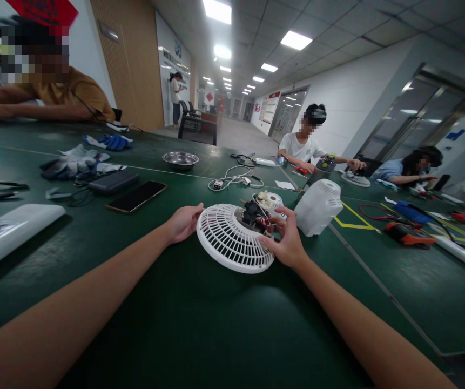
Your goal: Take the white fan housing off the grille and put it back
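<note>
A white round fan grille (232, 243) is held tilted over the green table, with a dark motor (255, 214) and coloured wires exposed at its hub. My left hand (184, 222) pinches the grille's left rim, its fingertips partly hidden behind it. On the other side, my right hand (287, 242) grips the fan near the motor, thumb against the slats and fingers curled by the wires. Just right of that hand a white plastic housing (319, 209) stands on the table. Behind the motor, a round white part (273, 200) is partly covered.
To the left lie a phone (138, 195), a dark power bank (114, 182), gloves (76, 162) and a white device (13, 235). A metal bowl (180, 159) and a white cable (236, 179) are farther back. An orange multimeter (408, 235) lies right. Several people sit around.
</note>
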A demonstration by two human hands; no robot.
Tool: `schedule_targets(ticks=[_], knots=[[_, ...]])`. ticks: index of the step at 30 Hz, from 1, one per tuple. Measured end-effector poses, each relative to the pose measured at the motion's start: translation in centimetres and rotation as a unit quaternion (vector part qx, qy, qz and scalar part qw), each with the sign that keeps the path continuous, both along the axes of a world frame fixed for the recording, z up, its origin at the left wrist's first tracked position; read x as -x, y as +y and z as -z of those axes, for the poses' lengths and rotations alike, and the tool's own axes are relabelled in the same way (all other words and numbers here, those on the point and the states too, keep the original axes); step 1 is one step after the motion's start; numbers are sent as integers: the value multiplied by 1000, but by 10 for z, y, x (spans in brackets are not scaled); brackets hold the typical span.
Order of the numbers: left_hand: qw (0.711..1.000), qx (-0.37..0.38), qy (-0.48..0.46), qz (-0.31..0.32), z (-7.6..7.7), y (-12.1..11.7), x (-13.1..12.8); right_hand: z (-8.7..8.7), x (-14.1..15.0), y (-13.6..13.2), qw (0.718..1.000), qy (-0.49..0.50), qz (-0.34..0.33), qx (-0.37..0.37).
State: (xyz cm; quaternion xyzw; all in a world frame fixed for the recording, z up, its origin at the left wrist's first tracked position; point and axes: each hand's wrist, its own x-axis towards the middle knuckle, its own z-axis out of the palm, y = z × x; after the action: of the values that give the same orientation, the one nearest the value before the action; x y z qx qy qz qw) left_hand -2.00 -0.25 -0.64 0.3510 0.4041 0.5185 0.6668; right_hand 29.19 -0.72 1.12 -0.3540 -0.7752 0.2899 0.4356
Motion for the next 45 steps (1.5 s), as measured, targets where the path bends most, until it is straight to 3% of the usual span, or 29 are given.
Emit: schedule_targets(ticks=[3,13,24,27,30,39,45], knots=[[1000,30,6,7,1,3,0,2,0,1,999,-37,-2,-34],[999,23,26,-9,0,2,-4,0,-1,-1,989,-110,0,-94],[998,23,53,-9,-7,-5,-8,-7,-3,0,985,-115,-19,-128],[998,23,62,-12,-9,-7,-8,-10,-10,11,975,-85,87,-183],[997,13,70,-7,-6,-5,-8,-8,-24,30,943,-112,212,-230],[997,7,70,-11,-2,-2,-8,12,-40,69,961,-181,174,-119],[997,-7,83,-4,4,1,-5,9,-47,74,957,-179,218,-66]])
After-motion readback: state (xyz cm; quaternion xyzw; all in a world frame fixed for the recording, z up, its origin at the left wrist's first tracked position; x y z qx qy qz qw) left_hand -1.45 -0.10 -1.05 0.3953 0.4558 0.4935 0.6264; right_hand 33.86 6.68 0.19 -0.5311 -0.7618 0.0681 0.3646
